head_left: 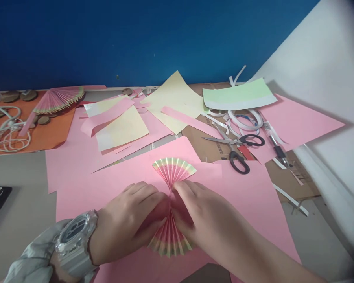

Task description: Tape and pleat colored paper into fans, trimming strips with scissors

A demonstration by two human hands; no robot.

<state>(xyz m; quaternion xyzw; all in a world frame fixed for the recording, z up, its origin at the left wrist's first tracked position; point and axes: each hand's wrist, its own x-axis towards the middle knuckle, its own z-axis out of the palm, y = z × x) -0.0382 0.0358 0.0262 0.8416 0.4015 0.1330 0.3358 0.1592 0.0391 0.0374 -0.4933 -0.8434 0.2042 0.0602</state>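
Observation:
A pleated pink paper fan with yellow-green edges lies on a large pink sheet. It is pinched at its middle, so it spreads out above and below my hands. My left hand, with a clear watch on the wrist, grips the left side of the pinched middle. My right hand presses the right side, its fingers closed against the folds. The lower half of the fan shows under my fingers.
Black-handled scissors lie open to the right on cardboard. Loose pink, yellow and green paper sheets and white strips cover the far side. Another finished fan rests on orange paper at the left, beside white cord.

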